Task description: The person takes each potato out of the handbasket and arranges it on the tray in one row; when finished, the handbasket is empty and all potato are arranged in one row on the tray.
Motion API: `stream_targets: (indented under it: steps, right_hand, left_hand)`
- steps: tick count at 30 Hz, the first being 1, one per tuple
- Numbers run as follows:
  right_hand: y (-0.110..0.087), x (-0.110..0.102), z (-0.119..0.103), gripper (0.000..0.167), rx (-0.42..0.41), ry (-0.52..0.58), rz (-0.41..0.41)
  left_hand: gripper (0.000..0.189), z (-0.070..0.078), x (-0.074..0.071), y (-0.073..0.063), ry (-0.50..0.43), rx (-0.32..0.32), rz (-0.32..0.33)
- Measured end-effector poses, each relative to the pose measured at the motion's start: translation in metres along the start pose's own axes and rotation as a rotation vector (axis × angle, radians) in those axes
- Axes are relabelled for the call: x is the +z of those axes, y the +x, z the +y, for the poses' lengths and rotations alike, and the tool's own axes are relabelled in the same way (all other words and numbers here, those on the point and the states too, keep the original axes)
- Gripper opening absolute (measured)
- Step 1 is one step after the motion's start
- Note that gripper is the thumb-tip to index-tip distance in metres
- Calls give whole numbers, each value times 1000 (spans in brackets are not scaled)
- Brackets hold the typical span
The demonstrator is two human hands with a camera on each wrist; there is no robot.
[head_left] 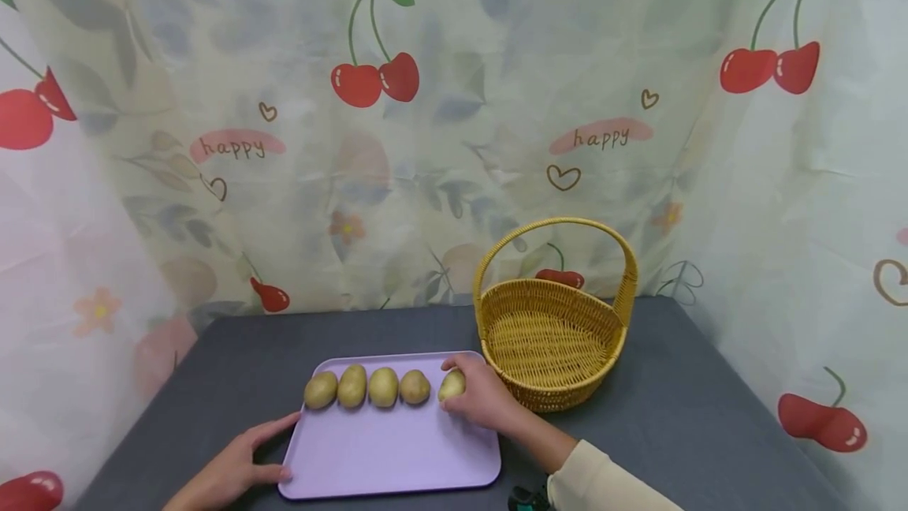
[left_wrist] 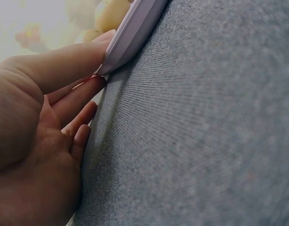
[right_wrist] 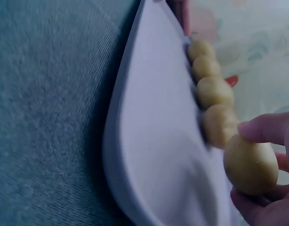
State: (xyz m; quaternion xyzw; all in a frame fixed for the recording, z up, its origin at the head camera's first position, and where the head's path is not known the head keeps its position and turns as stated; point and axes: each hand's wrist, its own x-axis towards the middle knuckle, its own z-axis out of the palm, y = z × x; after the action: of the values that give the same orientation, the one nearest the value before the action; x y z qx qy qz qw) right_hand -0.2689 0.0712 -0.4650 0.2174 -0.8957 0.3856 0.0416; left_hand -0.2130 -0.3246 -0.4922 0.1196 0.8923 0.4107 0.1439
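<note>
My right hand [head_left: 482,393] pinches a potato [right_wrist: 251,165] between thumb and fingers over the right end of a lilac tray [head_left: 390,456]. In the right wrist view this potato shows close up, with a shadow on the tray below. Several more potatoes [head_left: 383,387] lie in a row along the tray's far side, left of the held one. At the tray's left edge, my left hand [head_left: 230,468] touches the rim with thumb and forefinger spread apart. The left wrist view has the thumb [left_wrist: 74,63] against the rim and the other fingers loosely extended beside the cloth.
A wicker basket [head_left: 553,337] with a tall arched handle stands behind and right of the tray, with nothing inside. Grey cloth [head_left: 681,416] covers the table. A cherry-printed curtain [head_left: 440,140] encloses the back and sides. A small dark object [head_left: 528,498] shows at the near edge.
</note>
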Motion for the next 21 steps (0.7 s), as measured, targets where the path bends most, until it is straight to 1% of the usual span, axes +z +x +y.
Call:
stream_targets:
  steps: [3, 6, 12, 17, 21]
  right_hand:
    - [4, 7, 7, 47, -19, -8, 19]
    - [9, 12, 15, 47, -26, 7, 16]
    - [17, 19, 29, 49, 7, 86, -41]
    - [20, 21, 31, 50, -21, 108, -76]
    - [20, 20, 32, 52, -46, 99, -100]
  left_hand:
    - [78, -1, 0, 0, -5, 11, -7]
    - [77, -1, 0, 1, -14, 25, -12]
    - [77, -1, 1, 2, -31, 24, -17]
    - [79, 0, 0, -1, -18, 6, -10]
    - [78, 0, 0, -1, -25, 13, -11]
